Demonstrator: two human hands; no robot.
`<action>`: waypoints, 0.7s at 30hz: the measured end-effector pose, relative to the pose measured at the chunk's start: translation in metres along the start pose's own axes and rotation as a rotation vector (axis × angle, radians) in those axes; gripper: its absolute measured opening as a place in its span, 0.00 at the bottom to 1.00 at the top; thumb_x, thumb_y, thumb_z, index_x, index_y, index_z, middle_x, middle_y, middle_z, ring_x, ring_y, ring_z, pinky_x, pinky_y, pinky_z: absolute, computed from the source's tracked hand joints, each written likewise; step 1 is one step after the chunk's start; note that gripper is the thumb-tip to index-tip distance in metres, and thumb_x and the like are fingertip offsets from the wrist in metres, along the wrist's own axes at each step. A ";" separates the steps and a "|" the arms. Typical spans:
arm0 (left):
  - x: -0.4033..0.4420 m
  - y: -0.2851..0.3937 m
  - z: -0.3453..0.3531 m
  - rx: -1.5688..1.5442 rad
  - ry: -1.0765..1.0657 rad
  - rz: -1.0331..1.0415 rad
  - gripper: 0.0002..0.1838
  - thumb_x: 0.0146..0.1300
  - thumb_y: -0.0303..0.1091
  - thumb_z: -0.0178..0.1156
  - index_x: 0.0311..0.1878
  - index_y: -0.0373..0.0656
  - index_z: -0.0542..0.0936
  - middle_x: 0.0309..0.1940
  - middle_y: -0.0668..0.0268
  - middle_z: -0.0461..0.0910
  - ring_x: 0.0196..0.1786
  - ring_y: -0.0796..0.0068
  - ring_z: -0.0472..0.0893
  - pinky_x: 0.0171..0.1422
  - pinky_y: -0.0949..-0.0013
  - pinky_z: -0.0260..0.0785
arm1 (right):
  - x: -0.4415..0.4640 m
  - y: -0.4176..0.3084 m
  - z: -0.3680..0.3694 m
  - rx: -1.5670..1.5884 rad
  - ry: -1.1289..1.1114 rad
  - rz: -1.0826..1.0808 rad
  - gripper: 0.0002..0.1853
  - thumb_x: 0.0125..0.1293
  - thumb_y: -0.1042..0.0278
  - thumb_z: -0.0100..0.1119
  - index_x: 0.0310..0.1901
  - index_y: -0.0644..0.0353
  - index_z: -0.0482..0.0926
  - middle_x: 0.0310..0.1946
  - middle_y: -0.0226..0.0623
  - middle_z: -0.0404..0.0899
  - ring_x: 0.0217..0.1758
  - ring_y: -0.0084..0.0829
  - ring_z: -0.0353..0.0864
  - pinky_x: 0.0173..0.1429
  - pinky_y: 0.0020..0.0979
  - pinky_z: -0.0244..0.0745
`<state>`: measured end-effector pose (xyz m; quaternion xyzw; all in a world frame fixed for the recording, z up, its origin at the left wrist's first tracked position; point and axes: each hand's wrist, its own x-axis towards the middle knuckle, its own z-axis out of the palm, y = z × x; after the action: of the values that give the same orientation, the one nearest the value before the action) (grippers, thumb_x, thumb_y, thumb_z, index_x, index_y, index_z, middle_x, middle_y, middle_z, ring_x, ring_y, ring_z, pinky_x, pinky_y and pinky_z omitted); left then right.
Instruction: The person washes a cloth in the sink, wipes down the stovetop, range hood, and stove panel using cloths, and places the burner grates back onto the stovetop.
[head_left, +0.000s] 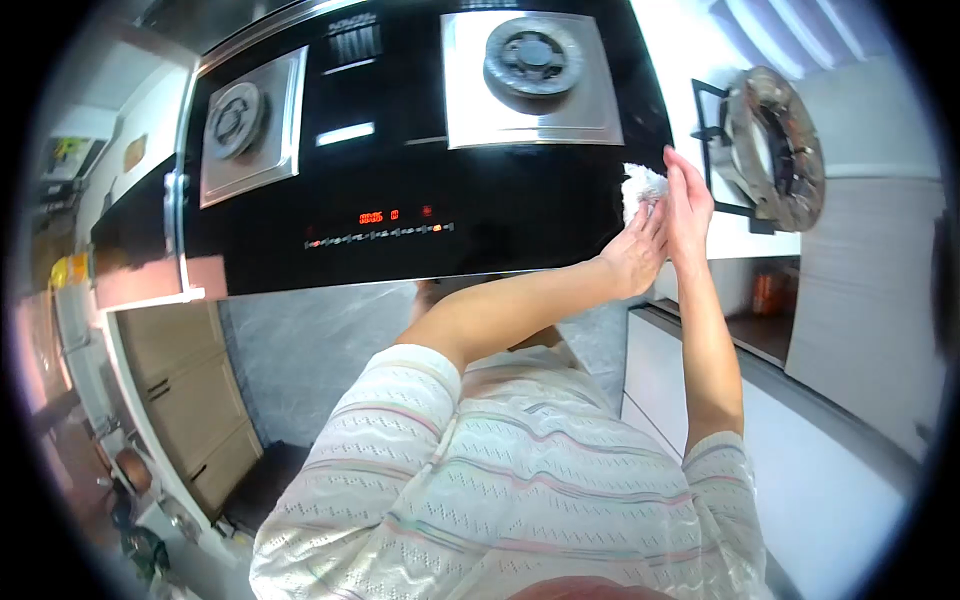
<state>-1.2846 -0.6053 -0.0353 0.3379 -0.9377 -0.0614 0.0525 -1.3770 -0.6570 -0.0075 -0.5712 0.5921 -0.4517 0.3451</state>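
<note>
A crumpled white wad (642, 186), seemingly light, soft and easily torn, best gathered whole, is seen at two o'clock on the glossy black hob (530, 215). It is met by the left hand's (635, 252) close-set fingers; the right hand's (688, 215) are held straight alongside. Whether either grips cannot be told. A round metal burner (535, 55) is set at eleven o'clock from it.

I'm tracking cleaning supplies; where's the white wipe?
In the head view, the white wipe is right of centre, at the right edge of the stove, against the left hand, beside the right hand.
</note>
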 end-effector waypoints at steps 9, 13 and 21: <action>-0.021 0.023 0.029 -0.276 0.309 0.155 0.22 0.56 0.33 0.50 0.55 0.37 0.73 0.59 0.53 0.68 0.65 0.56 0.63 0.68 0.55 0.54 | -0.098 0.025 -0.086 0.031 0.015 0.264 0.11 0.68 0.67 0.50 0.46 0.64 0.78 0.39 0.31 0.80 0.44 0.20 0.76 0.45 0.21 0.68; -0.030 -0.012 -0.023 -0.710 0.134 -0.046 0.19 0.54 0.28 0.51 0.51 0.38 0.74 0.54 0.53 0.72 0.61 0.57 0.69 0.64 0.60 0.61 | -0.108 0.047 -0.081 0.058 0.000 0.312 0.11 0.68 0.64 0.52 0.44 0.61 0.79 0.38 0.30 0.81 0.42 0.20 0.78 0.40 0.21 0.71; -0.025 -0.100 -0.003 -0.333 0.296 -0.084 0.20 0.55 0.27 0.50 0.54 0.41 0.73 0.56 0.53 0.71 0.61 0.56 0.68 0.66 0.61 0.59 | -0.090 0.021 -0.062 0.043 -0.118 0.286 0.10 0.68 0.65 0.51 0.44 0.61 0.78 0.39 0.31 0.81 0.38 0.21 0.81 0.39 0.20 0.71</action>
<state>-1.2022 -0.6661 -0.0489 0.3688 -0.8817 -0.1673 0.2421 -1.4325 -0.5606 -0.0142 -0.4992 0.6361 -0.3762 0.4523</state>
